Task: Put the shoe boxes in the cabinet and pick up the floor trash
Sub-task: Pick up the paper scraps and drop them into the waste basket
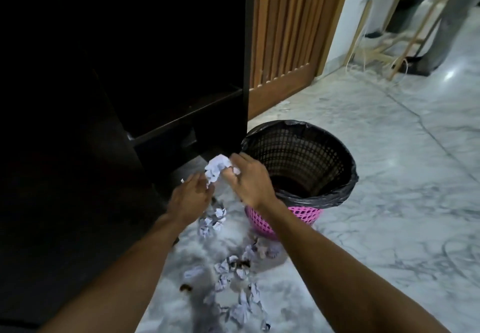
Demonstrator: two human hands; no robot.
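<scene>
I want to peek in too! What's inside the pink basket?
A black bin liner lines the pink basket; its mesh shows through. The bottom is dark, so trash there cannot be made out. The right hand covers its near edge.

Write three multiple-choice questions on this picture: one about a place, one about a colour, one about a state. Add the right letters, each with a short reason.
1. Where does the bin stand?
A. on a table
B. on the floor, right of the cabinet
C. inside the cabinet

2. What colour is the bin's wall under the black bag?
A. green
B. white
C. pink

3. What do the left hand and right hand do?
A. both grip crumpled paper
B. both hang empty
C. they carry a shoe box

1 B: it sits on the floor by the cabinet's right edge.
2 C: pink mesh shows below the bag.
3 A: both hands' fingers curl round the paper.
</scene>
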